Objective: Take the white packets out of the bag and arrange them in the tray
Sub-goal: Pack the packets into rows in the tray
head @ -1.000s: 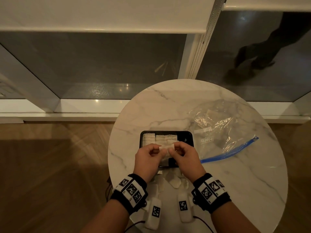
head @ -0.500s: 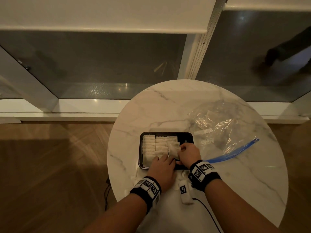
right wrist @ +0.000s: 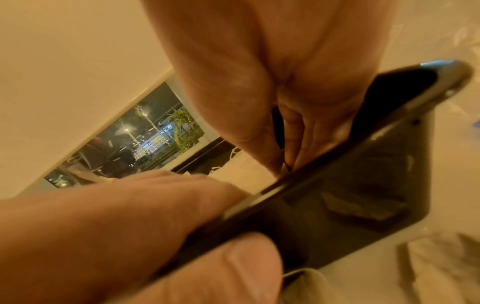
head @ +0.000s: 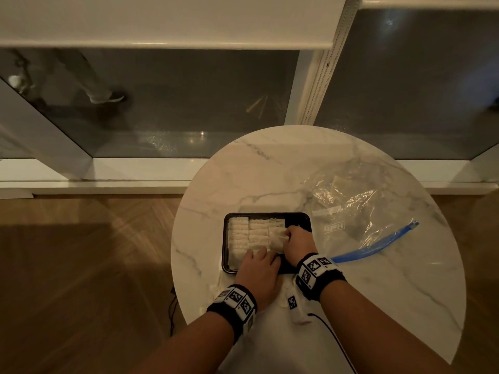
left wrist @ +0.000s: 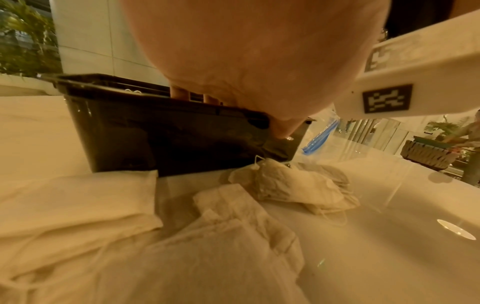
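A black tray [head: 299, 217] sits on the round marble table, with white packets [head: 239, 233] lined up in rows inside. My right hand [head: 287, 233] reaches into the tray's right part and pinches one white packet [head: 275, 236] beside the rows. My left hand [head: 260, 252] lies over the tray's near rim [left wrist: 155, 107], fingers inside and thumb on the outer wall. Several loose packets [left wrist: 298, 185] lie on the table in front of the tray, under my wrists. The clear zip bag [head: 351, 206] lies to the right, its mouth open.
The bag's blue zip strip [head: 375, 247] points toward the tray's right side. The table [head: 270, 171] stands against a glass wall, with wood floor to its left. A thin black cable [head: 334, 344] trails off my right wrist.
A second ago both hands held one packet above the tray's near edge. My right hand has since lowered it into the tray, and my left hand has dropped onto the near rim.
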A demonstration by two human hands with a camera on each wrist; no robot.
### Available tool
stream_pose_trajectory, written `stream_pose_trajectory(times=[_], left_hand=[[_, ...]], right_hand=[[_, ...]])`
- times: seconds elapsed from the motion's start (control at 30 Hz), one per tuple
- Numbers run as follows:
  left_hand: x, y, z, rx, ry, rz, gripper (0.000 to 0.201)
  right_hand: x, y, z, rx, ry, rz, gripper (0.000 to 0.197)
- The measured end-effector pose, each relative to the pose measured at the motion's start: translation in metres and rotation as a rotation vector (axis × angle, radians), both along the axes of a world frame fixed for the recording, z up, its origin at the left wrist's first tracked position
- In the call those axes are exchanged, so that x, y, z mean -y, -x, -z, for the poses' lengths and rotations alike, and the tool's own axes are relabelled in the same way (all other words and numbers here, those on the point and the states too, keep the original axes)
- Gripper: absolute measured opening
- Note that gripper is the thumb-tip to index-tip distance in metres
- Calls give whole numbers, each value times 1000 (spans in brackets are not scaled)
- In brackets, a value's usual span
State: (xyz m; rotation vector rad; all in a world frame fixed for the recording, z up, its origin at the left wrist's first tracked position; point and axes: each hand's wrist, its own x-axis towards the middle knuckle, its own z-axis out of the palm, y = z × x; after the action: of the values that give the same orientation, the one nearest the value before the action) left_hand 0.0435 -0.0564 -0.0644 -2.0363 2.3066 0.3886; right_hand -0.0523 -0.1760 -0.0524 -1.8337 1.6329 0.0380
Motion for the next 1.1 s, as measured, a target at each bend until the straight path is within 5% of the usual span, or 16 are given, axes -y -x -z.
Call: stream_pose_trajectory(times=[0.23,0.87,1.1], left_hand=[[-3,2,3,-22,-34,-84,64],[2,0,-5,11,-138,-27,55],[3,-1,-9,25,-156,-42,55]], right_hand=[[1,0,-2,12,2,-28,30],[-1,-3,-14,97,-6,68,16],[-3,-1,-17,164,-24,107,30]])
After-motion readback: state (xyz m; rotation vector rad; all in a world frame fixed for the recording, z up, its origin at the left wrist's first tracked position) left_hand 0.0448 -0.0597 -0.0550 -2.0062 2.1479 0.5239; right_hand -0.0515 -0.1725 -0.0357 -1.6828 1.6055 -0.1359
